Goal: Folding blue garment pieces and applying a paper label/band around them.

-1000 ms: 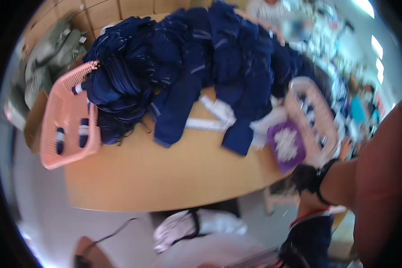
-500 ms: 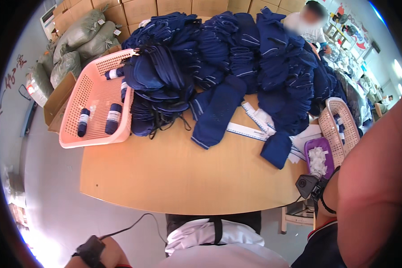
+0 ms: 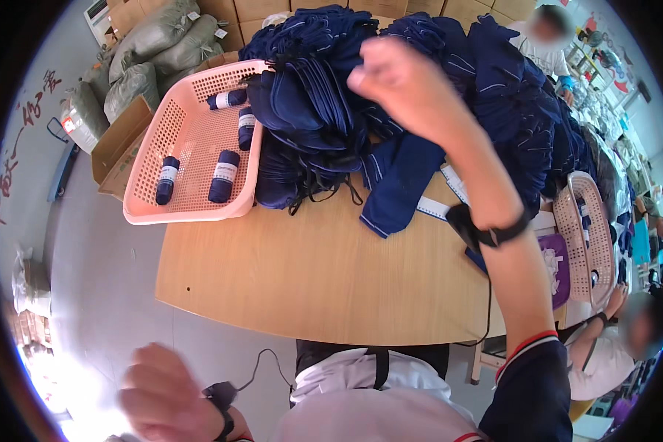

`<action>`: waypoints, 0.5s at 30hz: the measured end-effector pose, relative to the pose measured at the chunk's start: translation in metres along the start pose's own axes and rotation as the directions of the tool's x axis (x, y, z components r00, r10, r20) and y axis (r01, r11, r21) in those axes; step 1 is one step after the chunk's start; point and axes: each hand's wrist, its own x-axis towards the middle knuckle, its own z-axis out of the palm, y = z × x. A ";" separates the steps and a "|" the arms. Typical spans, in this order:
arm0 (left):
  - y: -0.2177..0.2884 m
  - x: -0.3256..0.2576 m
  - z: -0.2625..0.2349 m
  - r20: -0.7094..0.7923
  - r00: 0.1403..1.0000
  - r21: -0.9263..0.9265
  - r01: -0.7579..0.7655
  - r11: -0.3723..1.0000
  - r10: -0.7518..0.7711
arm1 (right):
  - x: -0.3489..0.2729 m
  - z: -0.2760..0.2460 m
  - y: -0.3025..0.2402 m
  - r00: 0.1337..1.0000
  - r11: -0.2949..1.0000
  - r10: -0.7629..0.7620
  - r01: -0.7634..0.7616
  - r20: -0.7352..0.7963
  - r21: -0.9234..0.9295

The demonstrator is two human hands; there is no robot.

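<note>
Left hand [image 3: 166, 394] low by the body, off the table [image 3: 309, 272], fingers loosely curled, empty. Right hand [image 3: 401, 81] raised, closed in a fist, nothing visibly pinched, directly over the pile of navy garments [image 3: 420, 88] at the table's far side, pile stretching left-right. Pink basket [image 3: 191, 147] left of it.

The wooden desk [image 3: 324, 280] carries a heap of navy garments [image 3: 420, 96] at twelve o'clock, a pink basket [image 3: 144, 210] at ten, and a white basket [image 3: 589, 236] at three.
</note>
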 end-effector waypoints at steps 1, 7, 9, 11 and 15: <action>0.003 -0.003 0.001 0.155 0.976 -0.028 0.159 0.987 -0.153 | 0.000 0.022 0.020 0.969 0.966 0.206 -0.179 0.135 -0.187; -0.006 0.022 0.084 0.373 0.928 -0.452 0.167 0.876 0.015 | -0.014 0.031 0.101 0.955 0.927 0.293 -0.271 0.049 -0.259; 0.002 0.025 0.099 0.337 0.941 -0.538 0.155 0.829 0.043 | -0.012 0.020 0.100 0.974 0.932 0.189 -0.218 -0.125 -0.291; 0.001 0.020 0.111 0.228 0.953 -0.620 -0.017 0.785 0.201 | -0.008 -0.001 0.078 0.922 0.965 0.093 -0.177 -0.377 -0.194; -0.009 0.019 0.090 0.529 0.822 -0.655 0.240 0.717 0.208 | -0.018 -0.080 0.015 0.867 0.958 -0.186 0.057 -0.461 -0.280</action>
